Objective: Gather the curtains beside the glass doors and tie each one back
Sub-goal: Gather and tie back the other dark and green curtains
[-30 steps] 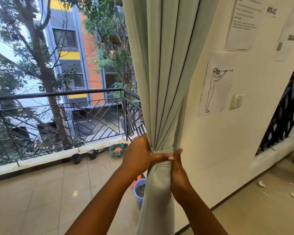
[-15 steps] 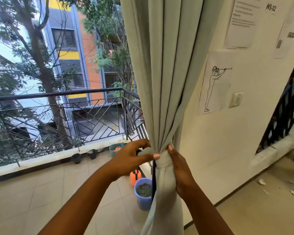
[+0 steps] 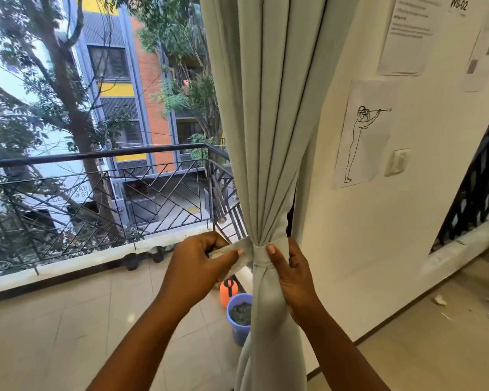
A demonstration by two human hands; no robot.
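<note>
Now pulling tie (image 3: 242,251) end leftward, band cinching tighter than half a second ago, knot nearly set. Left hand (image 3: 201,261) fingers pinching flat fabric strip; right hand (image 3: 290,273) thumb pressing band, fingers wrapping behind pale pleated curtain (image 3: 268,136), soft, matte, bunching between both hands.

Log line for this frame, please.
step: tying curtain | band: wrapped round gather | left hand: pinches band end | right hand: grips curtain at band
</note>
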